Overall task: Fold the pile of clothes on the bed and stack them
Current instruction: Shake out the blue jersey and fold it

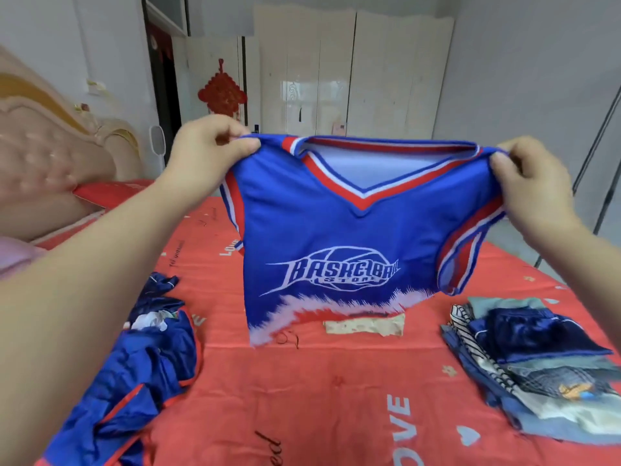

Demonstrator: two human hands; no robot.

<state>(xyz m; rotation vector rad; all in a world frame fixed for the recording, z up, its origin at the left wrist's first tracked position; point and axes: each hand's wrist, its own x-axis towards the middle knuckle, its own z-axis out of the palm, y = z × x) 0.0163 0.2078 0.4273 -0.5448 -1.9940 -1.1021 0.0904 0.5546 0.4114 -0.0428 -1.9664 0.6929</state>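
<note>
The bed, spread with a smooth red printed sheet, fills the lower frame. At 12 o'clock stands a glossy white wardrobe; at 9 o'clock a tufted pink headboard curves up. A slick blue jersey, sleeveless and V-necked with red-and-white ribbed trim and a white basketball print, hangs at centre above the sheet. At 7 o'clock lies a crumpled pile of shiny blue clothes; at 4 o'clock sits a folded stack topped by satiny blue cloth. The left hand at 11 o'clock and the right hand at 2 o'clock, well apart, each pinch a jersey shoulder between thumb and curled fingers.
</note>
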